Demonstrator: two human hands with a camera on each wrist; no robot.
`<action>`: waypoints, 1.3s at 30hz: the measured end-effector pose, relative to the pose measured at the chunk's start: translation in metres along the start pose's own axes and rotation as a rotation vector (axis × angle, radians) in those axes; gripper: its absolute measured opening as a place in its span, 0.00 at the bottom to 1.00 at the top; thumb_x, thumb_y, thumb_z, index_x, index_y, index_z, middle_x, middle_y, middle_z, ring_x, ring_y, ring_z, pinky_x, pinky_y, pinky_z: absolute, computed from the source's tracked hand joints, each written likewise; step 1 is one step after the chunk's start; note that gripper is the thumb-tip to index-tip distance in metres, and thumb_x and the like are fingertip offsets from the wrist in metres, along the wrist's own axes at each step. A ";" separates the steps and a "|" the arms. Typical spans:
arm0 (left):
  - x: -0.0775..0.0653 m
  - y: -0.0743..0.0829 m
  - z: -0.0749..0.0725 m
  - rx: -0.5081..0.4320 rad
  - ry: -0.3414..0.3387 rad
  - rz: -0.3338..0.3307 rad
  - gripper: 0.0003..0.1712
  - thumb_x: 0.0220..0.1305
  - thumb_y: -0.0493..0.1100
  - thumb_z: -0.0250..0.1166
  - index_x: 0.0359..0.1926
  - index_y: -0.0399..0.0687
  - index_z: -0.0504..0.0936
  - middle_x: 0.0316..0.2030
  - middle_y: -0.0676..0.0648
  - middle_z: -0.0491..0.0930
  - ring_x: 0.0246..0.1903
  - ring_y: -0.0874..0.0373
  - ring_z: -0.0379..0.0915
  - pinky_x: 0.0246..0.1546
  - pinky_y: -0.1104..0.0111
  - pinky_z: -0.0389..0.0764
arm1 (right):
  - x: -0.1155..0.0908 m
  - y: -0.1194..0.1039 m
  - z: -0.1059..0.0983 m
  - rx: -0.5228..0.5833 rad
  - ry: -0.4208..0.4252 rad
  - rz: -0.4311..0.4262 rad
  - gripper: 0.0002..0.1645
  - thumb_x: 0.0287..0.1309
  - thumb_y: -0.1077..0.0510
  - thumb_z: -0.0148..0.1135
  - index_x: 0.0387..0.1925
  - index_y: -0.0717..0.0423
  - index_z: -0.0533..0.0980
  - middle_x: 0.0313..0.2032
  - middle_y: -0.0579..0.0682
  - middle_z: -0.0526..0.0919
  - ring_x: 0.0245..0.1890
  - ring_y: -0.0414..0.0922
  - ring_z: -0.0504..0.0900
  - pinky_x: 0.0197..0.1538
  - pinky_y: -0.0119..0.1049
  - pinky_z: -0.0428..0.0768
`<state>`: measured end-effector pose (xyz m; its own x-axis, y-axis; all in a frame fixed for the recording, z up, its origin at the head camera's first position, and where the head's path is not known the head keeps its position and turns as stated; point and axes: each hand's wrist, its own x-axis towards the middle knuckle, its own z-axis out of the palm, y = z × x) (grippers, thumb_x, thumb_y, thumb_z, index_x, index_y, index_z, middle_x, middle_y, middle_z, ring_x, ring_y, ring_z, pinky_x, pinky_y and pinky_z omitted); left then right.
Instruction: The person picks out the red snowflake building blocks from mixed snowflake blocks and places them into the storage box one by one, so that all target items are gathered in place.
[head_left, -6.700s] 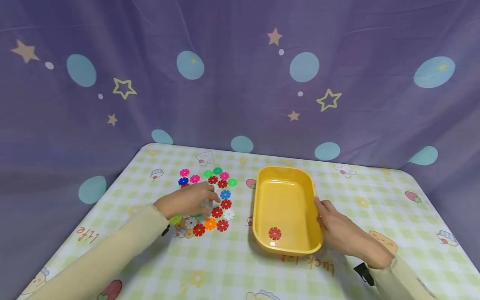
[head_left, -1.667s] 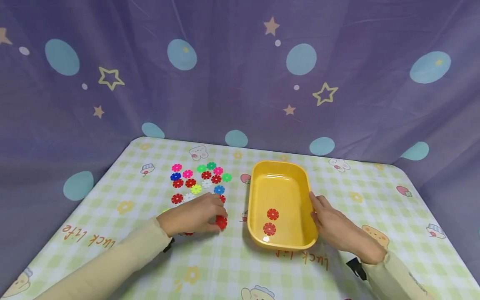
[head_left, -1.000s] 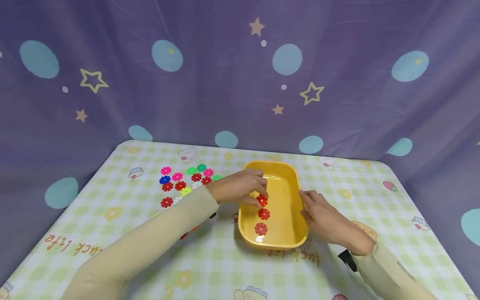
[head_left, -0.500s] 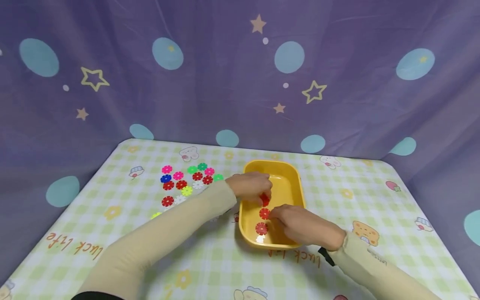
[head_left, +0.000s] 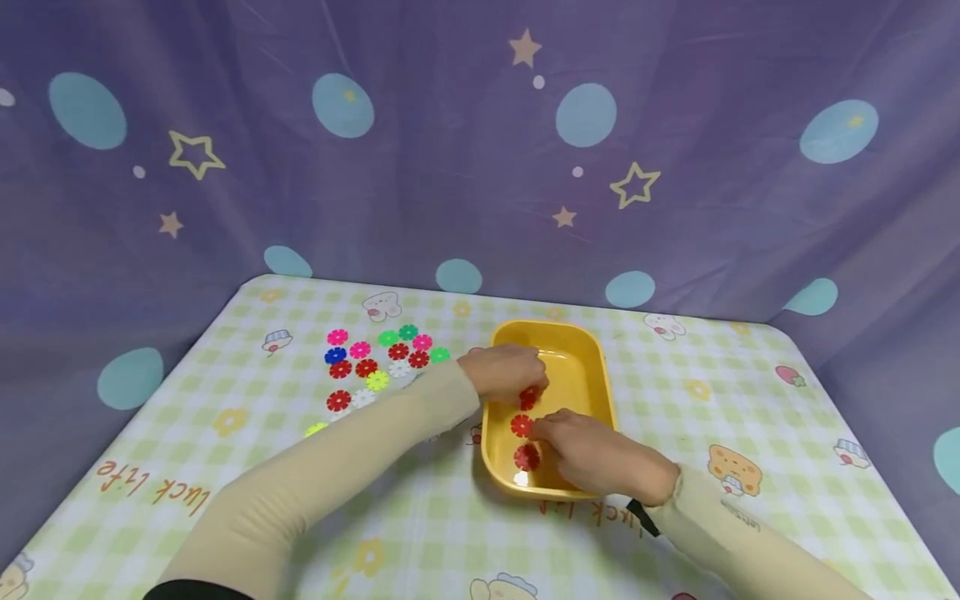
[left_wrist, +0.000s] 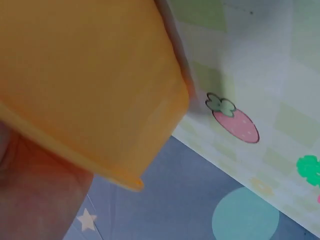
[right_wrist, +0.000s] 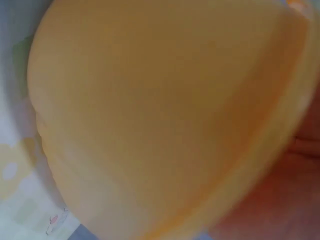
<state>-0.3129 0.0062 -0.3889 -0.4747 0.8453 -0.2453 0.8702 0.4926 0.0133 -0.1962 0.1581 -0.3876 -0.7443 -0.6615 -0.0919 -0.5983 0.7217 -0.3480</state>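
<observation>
Discs (head_left: 377,380), toothed plastic, pink, blue, green, red, white and yellow: loose on the cloth-covered desk (head_left: 420,542), left of the yellow tray (head_left: 573,379). Left hand (head_left: 502,372): reaching over the tray's left wall, fingers bent, apparently pinching the far red disc (head_left: 528,397). Middle red disc (head_left: 522,426): in the tray, at the fingertips of the right hand (head_left: 592,450). Near red disc (head_left: 527,457): in the tray's near end, apart from both hands. Right hand itself: over the tray's right wall, fingers curled, touching the middle disc; whether it pinches, I cannot tell. The two hands are near, not touching.

Handling, in my judgement: left, a light grip on the far disc's rim, teeth kept free; right, a steadying fingertip, without pushing the disc askew; both forearms best held off the tray's rim, lest it tip or slide.

Obscured: loose discs partly behind the left sleeve (head_left: 330,467), count uncertain; left fingertips largely covered by their own knuckles; right fingertips' undersides unseen. In both wrist views the tray's outer wall fills much of the frame, with palms cut off and fingertips out of sight.
</observation>
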 end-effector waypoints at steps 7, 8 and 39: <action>-0.029 -0.019 -0.021 -0.025 0.150 0.032 0.09 0.58 0.44 0.69 0.41 0.52 0.85 0.39 0.54 0.77 0.40 0.59 0.67 0.45 0.69 0.70 | -0.023 0.013 -0.010 0.016 0.282 0.078 0.15 0.61 0.68 0.55 0.50 0.61 0.75 0.52 0.55 0.75 0.53 0.51 0.73 0.53 0.47 0.72; -0.037 -0.023 -0.026 -0.029 0.187 0.034 0.09 0.58 0.44 0.69 0.41 0.52 0.85 0.38 0.53 0.77 0.40 0.59 0.67 0.45 0.69 0.70 | -0.029 0.017 -0.011 0.017 0.338 0.112 0.16 0.61 0.68 0.55 0.51 0.61 0.75 0.53 0.55 0.74 0.53 0.52 0.72 0.53 0.48 0.72; -0.122 -0.063 0.046 -0.353 0.025 -0.254 0.12 0.52 0.43 0.73 0.32 0.58 0.77 0.30 0.56 0.72 0.34 0.61 0.67 0.34 0.72 0.73 | -0.048 0.044 0.010 0.082 0.368 0.306 0.34 0.65 0.60 0.55 0.67 0.70 0.57 0.47 0.53 0.71 0.31 0.39 0.71 0.33 0.33 0.73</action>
<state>-0.3038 -0.1371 -0.4043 -0.6747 0.6909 -0.2599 0.6291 0.7224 0.2871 -0.1834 0.2194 -0.4081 -0.9469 -0.2942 0.1295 -0.3210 0.8436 -0.4305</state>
